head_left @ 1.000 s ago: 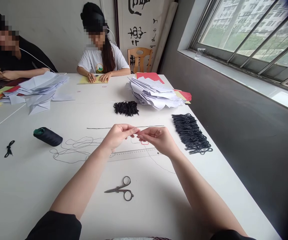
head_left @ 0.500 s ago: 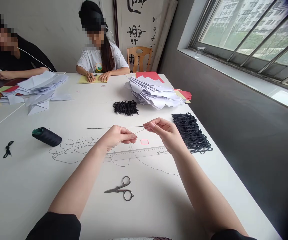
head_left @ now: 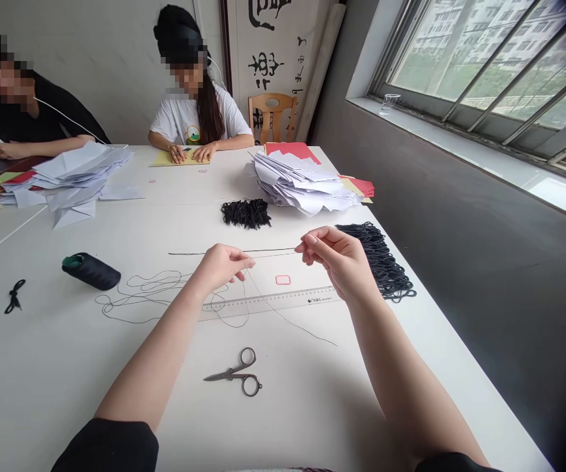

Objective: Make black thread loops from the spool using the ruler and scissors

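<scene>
My left hand (head_left: 222,267) pinches a thin black cord (head_left: 267,305) above a steel ruler (head_left: 267,300), and the cord hangs down from those fingers to the white table (head_left: 41,367). My right hand (head_left: 336,261) is pinched at the fingertips and seems to hold the cord's other stretch, though the thin line is faint there. Loose cord loops (head_left: 140,298) lie left of my left hand, running from a black thread spool (head_left: 90,271). Below my hands lie small steel scissors (head_left: 238,373). Just beyond my right hand is a bundle of black cord loops (head_left: 378,262).
A smaller black loop heap (head_left: 246,213) and a stack of white paper (head_left: 302,183) stand beyond my hands. A person at the far side (head_left: 194,118) and another at the left (head_left: 31,118) work by paper piles. A window (head_left: 479,59) lies right.
My right hand has moved to the right, away from my left hand, and the gap between them is wider. The hanging cord has shifted with them.
</scene>
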`<state>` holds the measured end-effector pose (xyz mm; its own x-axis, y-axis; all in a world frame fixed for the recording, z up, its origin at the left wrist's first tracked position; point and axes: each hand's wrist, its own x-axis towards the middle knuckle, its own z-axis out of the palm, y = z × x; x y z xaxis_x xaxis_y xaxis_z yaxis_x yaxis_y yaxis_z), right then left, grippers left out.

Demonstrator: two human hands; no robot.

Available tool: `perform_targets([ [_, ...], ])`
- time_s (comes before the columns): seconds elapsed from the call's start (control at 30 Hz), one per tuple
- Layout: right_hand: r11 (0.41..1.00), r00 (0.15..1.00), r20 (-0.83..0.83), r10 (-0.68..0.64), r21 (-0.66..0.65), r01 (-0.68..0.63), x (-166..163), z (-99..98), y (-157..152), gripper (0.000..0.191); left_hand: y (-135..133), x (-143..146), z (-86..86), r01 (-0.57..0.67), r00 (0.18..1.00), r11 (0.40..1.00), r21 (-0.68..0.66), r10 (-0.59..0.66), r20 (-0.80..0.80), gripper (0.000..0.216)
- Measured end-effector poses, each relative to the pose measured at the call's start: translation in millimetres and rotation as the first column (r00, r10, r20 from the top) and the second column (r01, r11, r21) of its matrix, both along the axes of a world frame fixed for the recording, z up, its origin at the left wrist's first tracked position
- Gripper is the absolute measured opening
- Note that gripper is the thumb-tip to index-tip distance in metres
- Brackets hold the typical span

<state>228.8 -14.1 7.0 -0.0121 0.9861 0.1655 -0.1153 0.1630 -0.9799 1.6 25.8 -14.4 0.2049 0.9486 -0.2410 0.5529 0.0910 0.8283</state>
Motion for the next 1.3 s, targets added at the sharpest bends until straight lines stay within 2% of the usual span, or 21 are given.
perform_targets([
  [0.07,1.0,0.999,0.047,0.015,0.001,-0.015,3.2,4.2,-3.1,0.026,2.2,-1.4,-0.3,-0.09,0.996,0.987,0.137,0.087,0.024,0.027],
  [0.13,0.99,0.988,0.071,0.139,-0.029,-0.137,7.5,9.8,-8.0,0.028,3.9,-1.4,-0.4,-0.167,0.982,0.955,0.243,0.138,0.132,0.027],
  [0.2,0.939,0.94,0.04,0.339,-0.072,-0.336,9.8,14.4,-13.2,0.032,3.7,0.6,0.5,-0.18,0.957,0.952,0.247,0.112,0.268,0.027],
  [0.27,0.903,0.905,0.025,0.424,-0.091,-0.42,6.5,14.7,-16.2,0.034,0.8,4.4,2.7,-0.137,0.93,0.972,0.192,0.06,0.361,0.029],
  [0.3,0.921,0.922,0.051,0.384,-0.091,-0.379,2.3,12.6,-16.3,0.033,-1.6,6.7,4.2,-0.107,0.92,0.981,0.161,0.036,0.389,0.031],
  [0.4,0.993,0.974,0.199,0.105,-0.068,-0.093,-17.0,-1.9,-11.3,0.029,-10.4,13.2,10.0,-0.03,0.912,0.993,0.118,-0.022,0.41,0.042],
  [0.5,0.996,0.967,0.243,-0.074,-0.028,0.083,-33.7,-19.4,-4.2,0.031,-17.6,17.2,14.9,0.01,0.922,0.988,0.153,-0.068,0.382,0.051],
  [0.6,0.987,0.96,0.233,-0.157,0.011,0.159,-39.5,-29.9,-0.9,0.029,-21.1,18.8,16.9,0.005,0.932,0.971,0.238,-0.091,0.352,0.051],
  [1.0,0.991,0.995,0.095,0.037,-0.132,-0.024,-38.2,-33.8,3.2,0.026,-25.8,17.4,20.5,0.042,0.974,0.971,0.234,-0.092,0.207,0.061],
  [1.2,0.956,0.988,0.035,0.153,-0.257,-0.139,-34.4,-38.1,6.3,0.028,-25.7,12.0,24.8,0.087,0.956,0.986,0.143,-0.123,0.264,0.071],
  [1.3,0.957,0.988,-0.033,0.152,-0.243,-0.156,-35.4,-36.4,4.1,0.029,-27.2,14.0,25.6,0.126,0.908,0.984,0.124,-0.165,0.385,0.057],
])
